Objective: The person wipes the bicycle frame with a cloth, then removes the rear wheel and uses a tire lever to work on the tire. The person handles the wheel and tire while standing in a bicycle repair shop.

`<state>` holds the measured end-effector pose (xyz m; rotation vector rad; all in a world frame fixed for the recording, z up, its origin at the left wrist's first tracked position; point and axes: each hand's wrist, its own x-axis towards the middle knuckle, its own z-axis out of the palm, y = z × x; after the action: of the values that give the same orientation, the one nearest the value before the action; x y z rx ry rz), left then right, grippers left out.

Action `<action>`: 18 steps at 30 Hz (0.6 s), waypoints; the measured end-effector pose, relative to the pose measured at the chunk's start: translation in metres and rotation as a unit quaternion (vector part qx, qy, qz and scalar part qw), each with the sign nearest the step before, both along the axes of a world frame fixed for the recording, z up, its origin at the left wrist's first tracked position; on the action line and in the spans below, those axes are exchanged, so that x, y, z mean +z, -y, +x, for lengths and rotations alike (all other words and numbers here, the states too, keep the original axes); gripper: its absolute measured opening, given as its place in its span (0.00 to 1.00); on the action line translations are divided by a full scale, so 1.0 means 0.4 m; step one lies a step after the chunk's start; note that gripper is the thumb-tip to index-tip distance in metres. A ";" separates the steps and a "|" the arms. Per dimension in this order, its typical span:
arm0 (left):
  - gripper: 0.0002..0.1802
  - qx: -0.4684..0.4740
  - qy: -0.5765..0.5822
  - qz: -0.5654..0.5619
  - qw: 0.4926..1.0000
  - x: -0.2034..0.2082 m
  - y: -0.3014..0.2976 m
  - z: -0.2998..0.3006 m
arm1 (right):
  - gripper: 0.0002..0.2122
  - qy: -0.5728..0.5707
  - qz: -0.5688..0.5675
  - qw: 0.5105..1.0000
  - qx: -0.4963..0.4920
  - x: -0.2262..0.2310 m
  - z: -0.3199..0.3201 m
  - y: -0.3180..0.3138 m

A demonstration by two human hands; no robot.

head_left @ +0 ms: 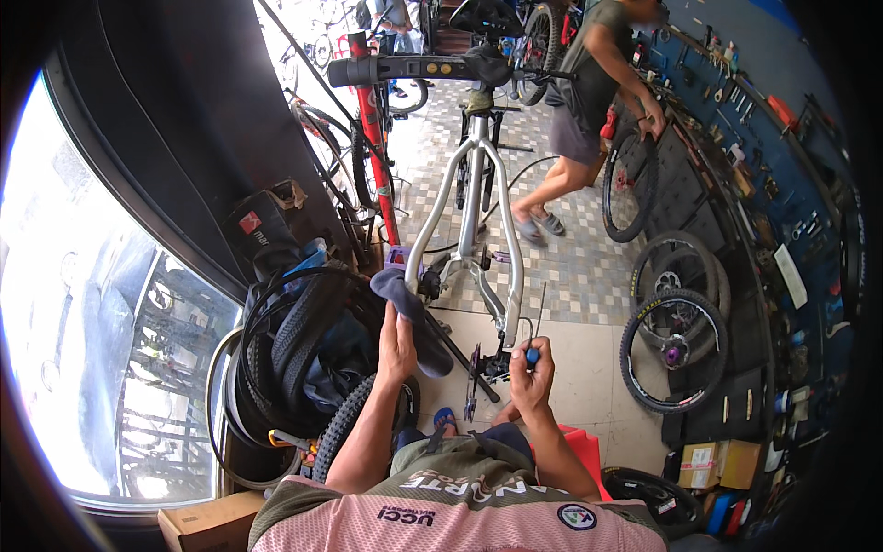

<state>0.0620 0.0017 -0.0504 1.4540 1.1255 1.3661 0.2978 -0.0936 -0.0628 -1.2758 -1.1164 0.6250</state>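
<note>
A: What are the person's hands doing?

B: The right hand (532,373) is closed, its fingers curled round a small bright-blue piece (533,357). A thin dark rod (543,302) rises near it; I can't tell whether the two are joined.

A: And the left?

B: The left hand (397,342) has its fingers straight and close together, touching a soft dark grey-blue cloth (425,342). The cloth covers the fingertips and hangs down on the right; whether the thumb pinches it, I can't tell.

A: Where is that cloth?

B: At the near left end of a silver metal bicycle frame (472,161), which stands in the middle with its two curved stays reaching toward the person. The right hand is just beside the near right end, close to a black derailleur (498,368).

A: Further out?

B: Purple pedals (501,257) sit low on the frame. To the left are piled black rubber tyres (296,345), with a red bicycle frame (372,138) farther off.

A: To the right?

B: Black-tyred bicycle wheels (631,391) lean there, below a dark blue wall hung with tools (736,97). At the far right a co-worker in a dark shirt (589,69) reaches toward another black-tyred wheel (611,198).
</note>
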 end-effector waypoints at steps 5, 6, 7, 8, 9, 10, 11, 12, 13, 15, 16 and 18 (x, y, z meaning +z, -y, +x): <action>0.26 -0.026 -0.007 0.039 0.999 -0.063 0.046 -0.035 | 0.07 -0.019 0.003 0.999 0.036 0.054 -0.008 0.004; 0.25 -0.018 -0.007 0.034 0.999 -0.057 0.045 -0.031 | 0.07 -0.023 0.009 0.999 0.034 0.053 -0.010 0.003; 0.24 -0.010 -0.006 0.029 1.000 -0.051 0.041 -0.026 | 0.07 -0.027 0.015 0.999 0.032 0.052 -0.012 0.002; 0.23 -0.003 -0.005 0.024 1.000 -0.046 0.036 -0.018 | 0.07 -0.031 0.021 0.999 0.029 0.050 -0.014 0.001; 0.20 0.008 0.018 -0.011 1.000 -0.024 0.035 -0.002 | 0.07 -0.015 0.031 0.999 0.021 0.040 -0.011 -0.003; 0.20 0.038 -0.036 -0.013 0.999 -0.027 0.016 0.001 | 0.07 -0.017 0.028 0.999 0.021 0.032 -0.011 -0.003; 0.21 0.077 -0.059 0.009 0.995 -0.022 -0.009 0.014 | 0.07 -0.020 0.025 0.999 0.021 0.027 -0.012 -0.003; 0.21 0.116 -0.083 0.029 0.989 -0.022 -0.029 0.027 | 0.07 -0.021 0.020 0.999 0.020 0.023 -0.009 -0.003; 0.21 0.140 -0.105 0.043 0.984 -0.039 -0.044 0.028 | 0.07 -0.018 0.024 0.999 0.017 0.021 -0.010 -0.006; 0.21 0.187 -0.151 0.072 0.968 -0.058 -0.070 0.029 | 0.07 -0.012 0.033 0.999 0.010 0.018 -0.015 -0.013; 0.21 0.155 -0.175 0.067 0.970 -0.053 -0.079 0.018 | 0.07 -0.013 0.031 0.999 0.007 0.016 -0.015 -0.013; 0.21 0.097 -0.224 0.056 0.968 -0.032 -0.105 -0.015 | 0.07 -0.014 0.027 1.000 0.007 0.015 -0.017 -0.014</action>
<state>0.0562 0.0435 -0.0631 1.8336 1.5297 1.2805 0.2911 -0.0878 -0.0570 -1.2115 -1.1129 0.6165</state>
